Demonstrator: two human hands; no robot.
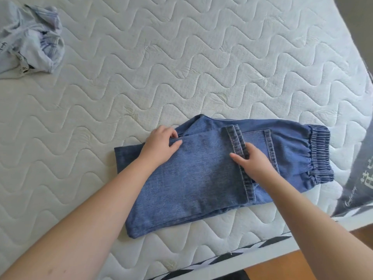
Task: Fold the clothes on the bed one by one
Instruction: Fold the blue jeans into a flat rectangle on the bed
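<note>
A pair of blue jeans [193, 178] lies folded on the white quilted mattress [181, 67], its elastic waistband at the right and the leg hems laid across the middle. My left hand [159, 146] grips the far edge of the top layer, fingers curled round the fabric and thumb on top. My right hand [252, 162] lies on the leg hems with its fingers stretched out flat on the denim. A crumpled pale blue-and-white garment [30, 41] sits at the far left of the bed.
The mattress's near edge [222, 265] with a black-and-white trim runs along the bottom right, wooden floor [282, 267] below it. A grey printed cloth [355, 188] hangs at the right edge. Bare mattress lies beyond the jeans.
</note>
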